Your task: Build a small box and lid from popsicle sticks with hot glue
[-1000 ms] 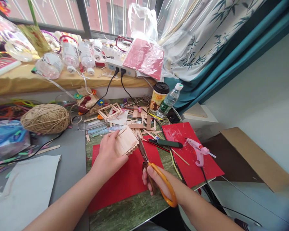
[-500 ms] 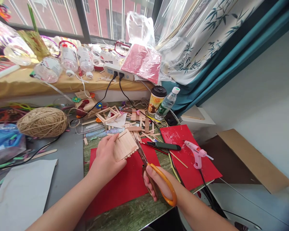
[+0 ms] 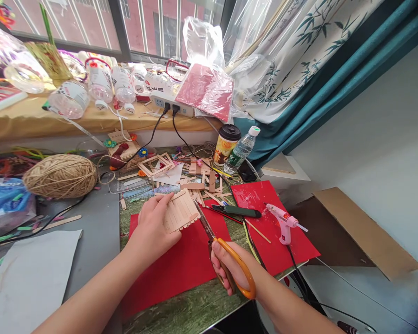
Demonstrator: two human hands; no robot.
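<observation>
Left hand [image 3: 153, 227] closed around a flat panel of glued craft sticks [image 3: 181, 211], thumb on top, fingers underneath; panel held just above the red paper sheet [image 3: 181, 264] at the near middle of the desk [image 3: 101, 241]. Right hand [image 3: 230, 269] gripping orange-handled scissors [image 3: 223, 253], fingers through the loops; blades nearly shut, tips touching the panel's right edge. Hands near each other, not touching.

Second red sheet [image 3: 264, 199] toward the right edge of the desk, carrying a pink glue gun [image 3: 282, 221] with its cord trailing off the near edge. Green-handled cutter [image 3: 238, 211] between the two red sheets. Loose craft sticks and small wooden frames [image 3: 158, 163] scattered behind the panel toward the far edge. Paper cup with dark lid [image 3: 226, 144] and clear water bottle [image 3: 242, 149] standing side by side at the far right corner. Ball of twine [image 3: 60, 176] at the left side; white paper [image 3: 31, 278] at the near left corner. Power strip [image 3: 170, 103] on the window ledge beyond the desk, two black plugs inserted.
</observation>
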